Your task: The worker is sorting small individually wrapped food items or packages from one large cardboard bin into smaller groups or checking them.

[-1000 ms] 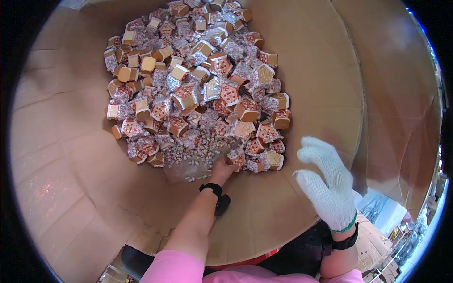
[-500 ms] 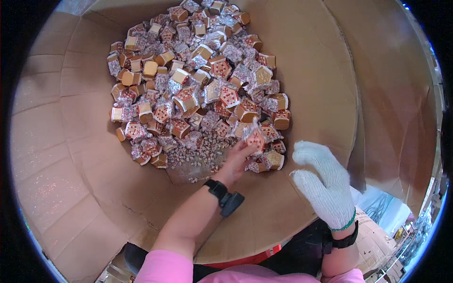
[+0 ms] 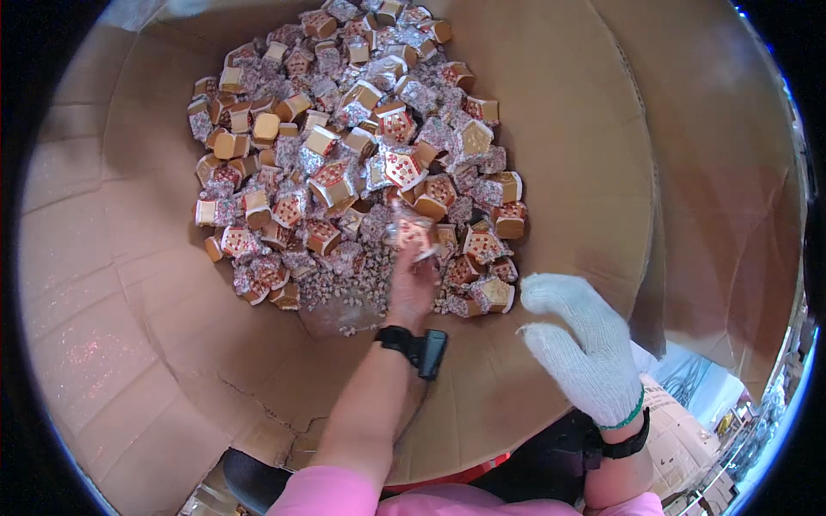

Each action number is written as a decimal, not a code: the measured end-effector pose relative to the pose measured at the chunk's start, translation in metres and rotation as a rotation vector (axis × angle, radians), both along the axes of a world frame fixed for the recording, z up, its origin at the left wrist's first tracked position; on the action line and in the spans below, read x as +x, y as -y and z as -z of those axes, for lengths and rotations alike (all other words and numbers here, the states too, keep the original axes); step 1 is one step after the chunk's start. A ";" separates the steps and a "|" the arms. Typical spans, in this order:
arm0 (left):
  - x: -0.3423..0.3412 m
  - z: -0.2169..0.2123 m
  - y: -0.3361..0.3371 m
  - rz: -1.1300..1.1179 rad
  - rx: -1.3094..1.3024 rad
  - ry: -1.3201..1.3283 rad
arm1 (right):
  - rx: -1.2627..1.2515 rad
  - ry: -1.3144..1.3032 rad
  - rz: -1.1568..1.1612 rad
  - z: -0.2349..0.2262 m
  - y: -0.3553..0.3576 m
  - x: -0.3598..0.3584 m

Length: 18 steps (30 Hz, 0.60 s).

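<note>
My bare left hand (image 3: 413, 282) is closed on the lower end of a small house-shaped ornament (image 3: 416, 234), held over the pile and slightly blurred. The ornament is whitish with red marks. Many similar little houses (image 3: 332, 179) lie heaped ahead of the hand, with brown sides, white edging and glittery, speckled roofs. My right hand (image 3: 589, 348), in a white knitted glove with a green cuff edge, hovers at the near right of the pile. Its fingers and thumb are apart, and nothing is between them.
A large brown cardboard box (image 3: 568, 172) surrounds the heap with high, curved walls. Loose pale crumbs (image 3: 353, 279) are scattered at the heap's near edge. Outside the box at the lower right stands a pale carton (image 3: 675, 430). Black bands circle both wrists.
My left hand has moved left with the ornament. The gloved right hand has shifted slightly left and down, still spread.
</note>
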State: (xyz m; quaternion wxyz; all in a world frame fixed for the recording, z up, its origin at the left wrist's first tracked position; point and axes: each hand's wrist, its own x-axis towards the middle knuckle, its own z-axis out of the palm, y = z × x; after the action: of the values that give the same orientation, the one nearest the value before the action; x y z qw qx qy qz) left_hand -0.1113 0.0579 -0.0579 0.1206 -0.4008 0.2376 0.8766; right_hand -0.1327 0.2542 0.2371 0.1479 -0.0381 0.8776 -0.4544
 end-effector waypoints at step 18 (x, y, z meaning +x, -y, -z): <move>-0.026 -0.014 -0.013 -0.191 0.125 0.028 | -0.079 0.057 -0.016 0.003 0.009 0.002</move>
State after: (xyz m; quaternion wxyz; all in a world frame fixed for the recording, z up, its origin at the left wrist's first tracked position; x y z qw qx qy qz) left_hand -0.1376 0.0712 -0.0438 0.0645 -0.4256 0.1412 0.8915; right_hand -0.1306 0.2447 0.2341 0.1750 -0.0377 0.8540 -0.4884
